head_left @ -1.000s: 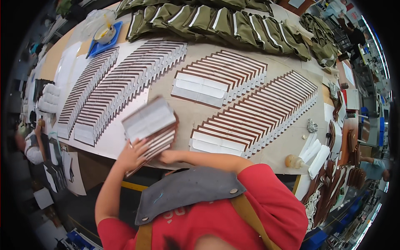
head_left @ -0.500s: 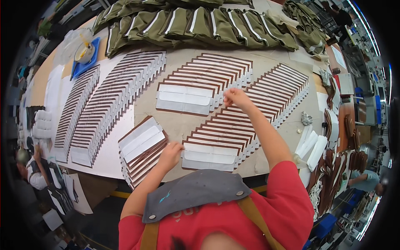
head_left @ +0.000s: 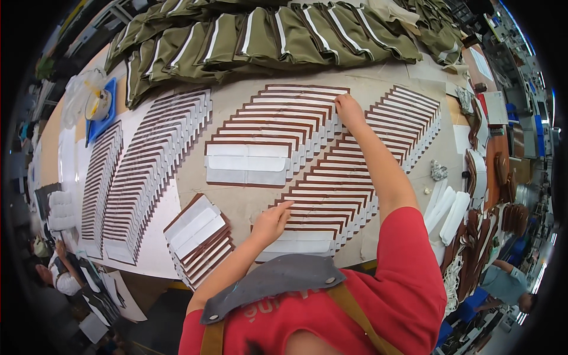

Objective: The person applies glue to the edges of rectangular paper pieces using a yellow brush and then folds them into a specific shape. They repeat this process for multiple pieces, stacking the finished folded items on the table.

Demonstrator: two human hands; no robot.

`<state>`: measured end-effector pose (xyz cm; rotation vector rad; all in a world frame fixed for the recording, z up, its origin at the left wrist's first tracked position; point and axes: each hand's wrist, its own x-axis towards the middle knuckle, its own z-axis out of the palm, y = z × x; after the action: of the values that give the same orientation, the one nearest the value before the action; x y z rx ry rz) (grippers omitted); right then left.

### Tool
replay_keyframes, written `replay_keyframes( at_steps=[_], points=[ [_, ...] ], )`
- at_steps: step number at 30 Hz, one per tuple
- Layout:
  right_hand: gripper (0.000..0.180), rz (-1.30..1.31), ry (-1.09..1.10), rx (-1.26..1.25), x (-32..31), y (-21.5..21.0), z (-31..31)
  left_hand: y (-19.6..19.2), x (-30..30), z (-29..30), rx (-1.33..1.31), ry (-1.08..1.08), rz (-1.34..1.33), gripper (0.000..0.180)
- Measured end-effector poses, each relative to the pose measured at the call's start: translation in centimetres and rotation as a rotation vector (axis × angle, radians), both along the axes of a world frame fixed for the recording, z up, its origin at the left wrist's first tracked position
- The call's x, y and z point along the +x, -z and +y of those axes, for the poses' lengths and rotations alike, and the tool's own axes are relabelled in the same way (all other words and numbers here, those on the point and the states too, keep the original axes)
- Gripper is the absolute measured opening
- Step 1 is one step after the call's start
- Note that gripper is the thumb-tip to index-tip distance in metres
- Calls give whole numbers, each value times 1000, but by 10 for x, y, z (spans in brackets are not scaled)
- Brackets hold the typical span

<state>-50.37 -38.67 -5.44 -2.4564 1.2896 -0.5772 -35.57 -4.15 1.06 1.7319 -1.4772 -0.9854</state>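
Flat whitish panels with brown edges lie overlapped in fanned rows on the table. My right hand (head_left: 350, 112) is at the far right corner of the middle row (head_left: 248, 156), its fingers curled together at the panel edges; whether they pinch one is hidden. My left hand (head_left: 272, 225) rests over the near left side of the right-hand row (head_left: 337, 195), its fingers drawn together and their tips on the panels; anything in them is too small to make out. Left of that forearm sits a small tilted stack of similar panels (head_left: 198, 225), untouched.
Two more fanned rows (head_left: 157, 160) lie at the left. Olive cloth pieces with white stripes (head_left: 248, 41) are heaped along the far side. A blue tray (head_left: 105, 121) with a cup (head_left: 97, 105) stands far left; white strips (head_left: 452, 216) and crumpled foil (head_left: 438, 170) lie right.
My right hand has moved farther away along the middle row. My left hand has moved right and farther in, from the row's near left corner onto its panels. The view has shifted slightly.
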Motion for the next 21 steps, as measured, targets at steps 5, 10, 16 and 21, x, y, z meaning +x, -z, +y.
replay_keyframes(
  at_steps=[5, 10, 16, 21],
  points=[
    [13, 285, -55, 42, 7, -8, -16, -11, 2, -24, -48, 41, -30, 17],
    [13, 533, -242, 35, 23, -29, -15, -7, -10, -20, -123, 123, -54, 13],
    [17, 302, -3, 145, 13, -19, -26, -15, -18, 14, -129, 93, -29, 14],
    [22, -481, 530, 531, -26, -18, -21, -8, -13, 56, -52, -29, -50, 14]
  ],
)
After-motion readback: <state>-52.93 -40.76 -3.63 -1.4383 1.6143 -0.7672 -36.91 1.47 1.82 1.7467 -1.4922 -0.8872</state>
